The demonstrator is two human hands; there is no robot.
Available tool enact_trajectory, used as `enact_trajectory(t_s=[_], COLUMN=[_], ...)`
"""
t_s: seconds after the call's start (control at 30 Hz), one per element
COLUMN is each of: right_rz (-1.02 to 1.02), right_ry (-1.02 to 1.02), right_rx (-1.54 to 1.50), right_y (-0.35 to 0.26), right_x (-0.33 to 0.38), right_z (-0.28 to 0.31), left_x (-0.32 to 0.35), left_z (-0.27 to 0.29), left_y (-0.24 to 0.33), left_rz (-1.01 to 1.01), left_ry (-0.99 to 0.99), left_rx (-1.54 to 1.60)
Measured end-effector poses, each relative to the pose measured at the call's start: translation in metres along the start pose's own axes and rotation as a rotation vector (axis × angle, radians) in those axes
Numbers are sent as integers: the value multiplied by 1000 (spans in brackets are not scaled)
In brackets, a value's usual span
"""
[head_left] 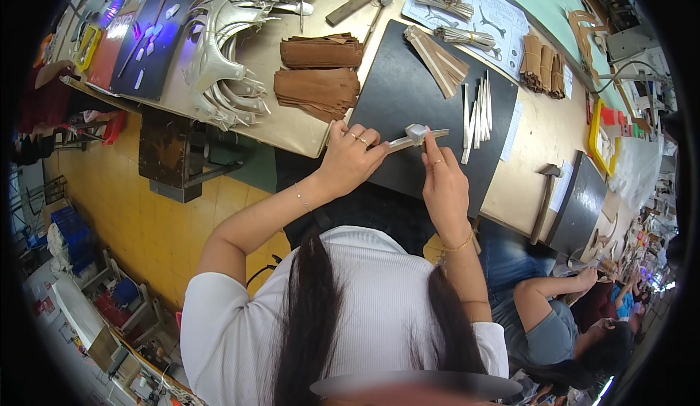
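Observation:
My left hand [351, 155] is closed on one end of a narrow silver strip [400, 143] above the near edge of a black board [397, 63]. A small silvery folded piece [416, 133] sits around or on the strip; I cannot tell which. My right hand [446, 181] pinches at this piece, its index finger pressed against its side. The strip's thin tip sticks out to the right. Several pale narrow strips [478, 118] lie on the board beyond my right hand, and a fanned bundle of brown and cream strips [437, 62] lies farther off.
Brown leather stacks [318, 92] and silver braided straps [219, 56] lie at left. A hammer [357, 4] is at the back; another hammer [545, 202] rests at right. A yellow tray [602, 138] stands far right. Another person [558, 318] sits close on my right.

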State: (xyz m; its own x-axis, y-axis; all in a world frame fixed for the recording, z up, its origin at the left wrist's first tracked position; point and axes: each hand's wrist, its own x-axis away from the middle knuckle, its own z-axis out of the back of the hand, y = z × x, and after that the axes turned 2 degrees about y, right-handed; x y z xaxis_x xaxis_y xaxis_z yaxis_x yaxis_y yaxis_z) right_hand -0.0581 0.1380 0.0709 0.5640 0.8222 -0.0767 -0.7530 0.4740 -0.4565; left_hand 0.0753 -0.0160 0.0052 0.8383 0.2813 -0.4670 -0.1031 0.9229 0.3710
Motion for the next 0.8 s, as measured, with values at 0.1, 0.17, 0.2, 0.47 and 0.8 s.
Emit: enact_trajectory(t_s=[0.1,0.17,0.2,0.47,0.8], right_rz=[47,51,38,31,65], right_ry=[19,-27,-59,-67,-53], right_rx=[-64,-37,1,-26,-34], right_y=[-5,-6,-5,-5,-4], right_x=[4,4,4,5,5], right_z=[-5,-7,-6,-3,-5], left_x=[1,1,1,3,10], left_z=[-1,0,0,1,7], left_y=[0,-1,-2,-3,-1], left_rz=[-1,6,11,-7,-34], left_ry=[2,5,4,5,-25], left_rx=[-4,0,4,24,-58])
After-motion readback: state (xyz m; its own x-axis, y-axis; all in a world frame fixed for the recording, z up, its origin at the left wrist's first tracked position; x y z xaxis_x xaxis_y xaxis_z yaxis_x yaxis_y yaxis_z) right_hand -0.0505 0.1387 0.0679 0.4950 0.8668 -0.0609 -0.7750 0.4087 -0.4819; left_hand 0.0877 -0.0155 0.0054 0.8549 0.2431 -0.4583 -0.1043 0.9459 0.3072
